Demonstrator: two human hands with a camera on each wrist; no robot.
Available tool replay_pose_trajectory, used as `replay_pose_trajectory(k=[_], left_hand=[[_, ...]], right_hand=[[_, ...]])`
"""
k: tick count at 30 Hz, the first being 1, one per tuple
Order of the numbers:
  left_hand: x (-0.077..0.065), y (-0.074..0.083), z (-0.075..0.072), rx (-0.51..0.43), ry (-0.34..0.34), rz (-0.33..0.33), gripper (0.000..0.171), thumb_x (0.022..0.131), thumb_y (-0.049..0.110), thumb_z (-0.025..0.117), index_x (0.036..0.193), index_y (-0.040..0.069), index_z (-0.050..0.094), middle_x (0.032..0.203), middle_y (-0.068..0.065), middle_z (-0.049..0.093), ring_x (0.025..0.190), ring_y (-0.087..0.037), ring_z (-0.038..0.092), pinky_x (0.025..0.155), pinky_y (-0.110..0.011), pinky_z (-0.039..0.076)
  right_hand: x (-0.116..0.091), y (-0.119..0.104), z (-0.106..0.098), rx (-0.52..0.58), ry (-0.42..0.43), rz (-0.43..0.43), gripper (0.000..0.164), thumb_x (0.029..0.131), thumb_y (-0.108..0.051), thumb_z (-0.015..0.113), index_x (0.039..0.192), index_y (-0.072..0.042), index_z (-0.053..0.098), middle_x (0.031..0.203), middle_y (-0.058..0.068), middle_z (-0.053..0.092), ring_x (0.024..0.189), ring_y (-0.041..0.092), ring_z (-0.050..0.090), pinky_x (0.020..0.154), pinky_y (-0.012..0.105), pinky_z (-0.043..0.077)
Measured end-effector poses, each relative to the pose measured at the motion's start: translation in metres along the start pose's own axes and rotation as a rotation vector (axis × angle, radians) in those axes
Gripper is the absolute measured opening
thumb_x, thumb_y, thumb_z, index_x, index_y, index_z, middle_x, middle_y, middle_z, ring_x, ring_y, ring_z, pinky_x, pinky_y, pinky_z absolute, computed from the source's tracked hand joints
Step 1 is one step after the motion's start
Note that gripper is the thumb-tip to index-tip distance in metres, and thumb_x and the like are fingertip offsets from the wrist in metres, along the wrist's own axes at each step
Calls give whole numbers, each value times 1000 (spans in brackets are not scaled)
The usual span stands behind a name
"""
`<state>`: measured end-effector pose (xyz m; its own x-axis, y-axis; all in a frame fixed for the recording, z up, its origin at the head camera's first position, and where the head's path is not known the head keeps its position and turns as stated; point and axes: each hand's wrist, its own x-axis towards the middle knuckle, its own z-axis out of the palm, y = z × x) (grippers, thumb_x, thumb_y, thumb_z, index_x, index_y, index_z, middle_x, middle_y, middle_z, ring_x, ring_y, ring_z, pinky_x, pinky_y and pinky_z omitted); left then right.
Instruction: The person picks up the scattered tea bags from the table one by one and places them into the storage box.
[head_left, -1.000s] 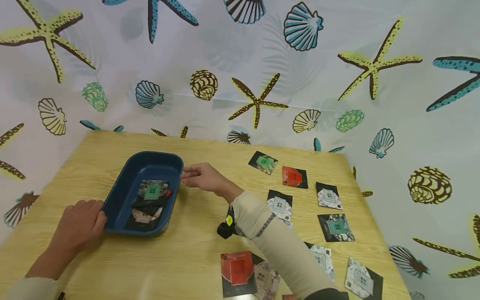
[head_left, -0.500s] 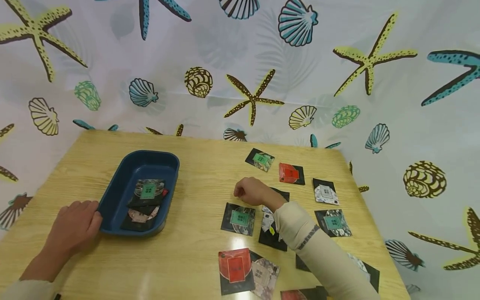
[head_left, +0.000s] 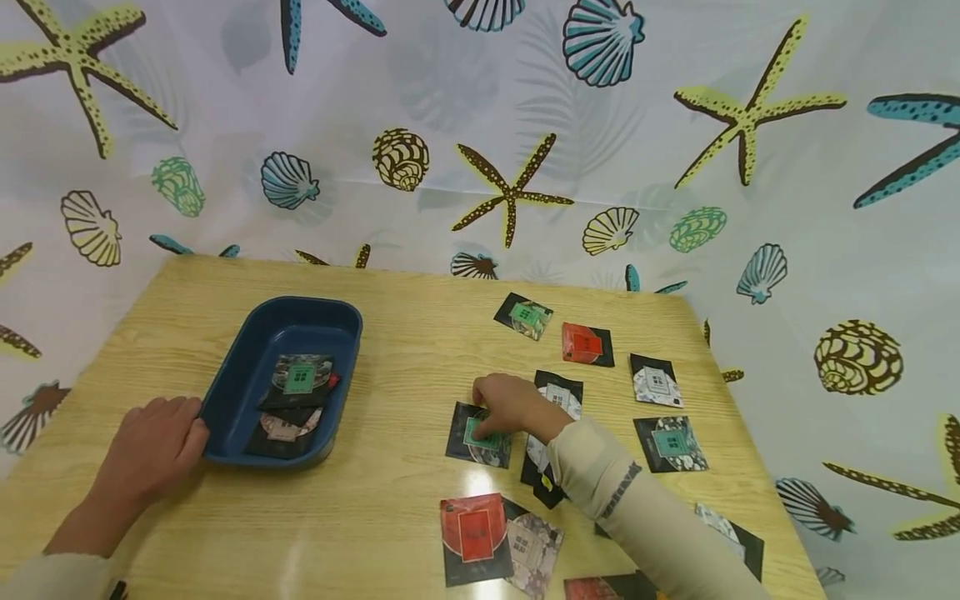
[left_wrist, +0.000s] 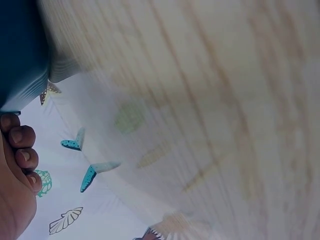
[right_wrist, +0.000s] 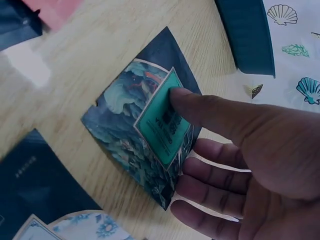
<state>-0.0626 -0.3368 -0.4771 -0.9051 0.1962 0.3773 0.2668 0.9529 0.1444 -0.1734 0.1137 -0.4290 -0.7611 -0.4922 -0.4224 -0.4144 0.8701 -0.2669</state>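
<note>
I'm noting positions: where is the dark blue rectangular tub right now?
In the head view, the tub sits left of centre on the pale wood-grain table, the person's left hand at its left rim.

Light wooden tabletop (head_left: 397,492), white cloth (head_left: 637,150) behind, printed starfish (head_left: 511,194), patterned seashells (head_left: 289,180)

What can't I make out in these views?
Right wrist: part of the green label, covered by the right thumb.
Head: most of the red-marked packet, beneath a green-labelled packet in the blue bin.
Left wrist: blue bin and left hand, cut off by left edge.
</note>
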Motion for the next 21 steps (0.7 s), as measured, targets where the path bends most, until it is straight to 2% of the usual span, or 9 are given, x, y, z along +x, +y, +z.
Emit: replay_pose_trajectory(k=[5, 8, 14, 18, 21], left_hand=[[1, 0, 0, -2, 4, -1, 27, 92, 8, 42, 68, 16, 34, 63, 5, 29, 57, -14, 23, 58, -30, 16], [1, 0, 0, 0, 18, 8, 27, 92, 8, 42, 67, 16, 34, 62, 5, 29, 57, -13, 23, 57, -29, 16], [1, 1, -1, 3, 42, 28, 27, 91, 8, 43, 66, 16, 34, 60, 5, 28, 55, -13, 21, 56, -27, 15], [2, 2, -1, 4, 58, 35, 26, 89, 7, 44, 66, 15, 34, 60, 5, 28, 55, -12, 21, 56, -26, 15], [2, 2, -1, -2, 61, 37, 27, 89, 6, 44, 66, 15, 34, 60, 5, 27, 55, -12, 20, 56, -26, 15]], right_hand=[[3, 4, -1, 56, -21, -18, 35, 81, -30, 83, 90, -9, 56, 83, -1, 50, 73, 14, 42, 70, 29, 35], [4, 10, -4, 128, -17, -37, 29, 82, -25, 81, 89, -8, 58, 81, -1, 53, 71, 12, 45, 68, 26, 38], [4, 24, -3, 409, -56, -53, 16, 87, -12, 75, 93, -2, 64, 79, 4, 63, 66, 10, 53, 65, 24, 44], [4, 30, 2, 638, -104, -37, 18, 89, -6, 70, 103, 5, 65, 79, 6, 68, 66, 7, 58, 63, 24, 49], [6, 31, 4, 771, -102, -21, 23, 92, -4, 66, 112, 7, 63, 81, 3, 69, 68, 6, 61, 65, 26, 52]])
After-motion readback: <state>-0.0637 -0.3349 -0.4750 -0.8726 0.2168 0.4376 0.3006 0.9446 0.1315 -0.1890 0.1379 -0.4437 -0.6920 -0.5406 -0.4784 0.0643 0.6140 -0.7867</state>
